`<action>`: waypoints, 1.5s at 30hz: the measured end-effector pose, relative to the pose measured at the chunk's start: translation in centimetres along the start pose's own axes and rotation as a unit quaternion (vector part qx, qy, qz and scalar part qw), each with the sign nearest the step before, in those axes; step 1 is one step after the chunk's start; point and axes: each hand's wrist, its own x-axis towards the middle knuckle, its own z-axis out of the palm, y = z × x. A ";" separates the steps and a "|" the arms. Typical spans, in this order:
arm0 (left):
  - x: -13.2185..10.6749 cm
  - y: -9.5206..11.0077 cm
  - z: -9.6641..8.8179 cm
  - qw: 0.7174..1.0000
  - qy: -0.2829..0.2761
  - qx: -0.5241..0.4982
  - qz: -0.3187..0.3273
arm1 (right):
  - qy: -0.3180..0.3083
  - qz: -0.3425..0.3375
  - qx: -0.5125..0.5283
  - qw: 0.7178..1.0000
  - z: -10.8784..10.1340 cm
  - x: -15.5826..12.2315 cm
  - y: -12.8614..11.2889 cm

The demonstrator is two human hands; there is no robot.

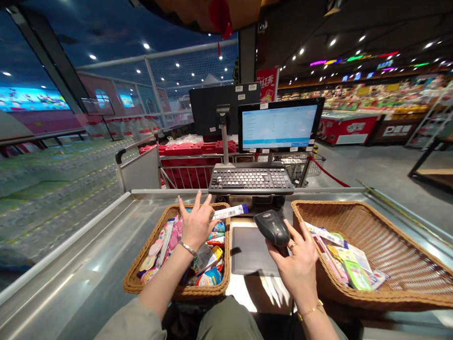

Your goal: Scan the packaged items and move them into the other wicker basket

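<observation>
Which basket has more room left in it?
The right basket, beside the right hand holding the black scanner: its items leave plenty of it bare, while the left basket is crowded nearly edge to edge.

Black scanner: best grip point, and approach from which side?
Best bet: the handle, below the head of the scanner, coming from the near right. The broad head points away and to the left, while the narrower handle drops back toward the person; the right hand holds it there, leaving the front of the head uncovered.
</observation>
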 end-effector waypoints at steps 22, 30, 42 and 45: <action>2.1 3.6 1.7 1.000 0.008 -0.010 0.019 | -0.022 -0.017 -0.006 1.000 -1.3 0.3 0.1; 2.4 3.8 1.8 1.000 0.013 -0.011 0.019 | -0.027 -0.030 0.002 0.999 -1.6 0.4 -0.1; 2.8 4.3 1.6 1.000 0.018 -0.011 0.011 | -0.036 -0.042 0.011 0.998 -1.7 0.5 0.0; 2.9 4.4 1.4 1.000 0.023 -0.012 0.012 | -0.031 -0.049 0.013 0.998 -1.7 0.5 0.1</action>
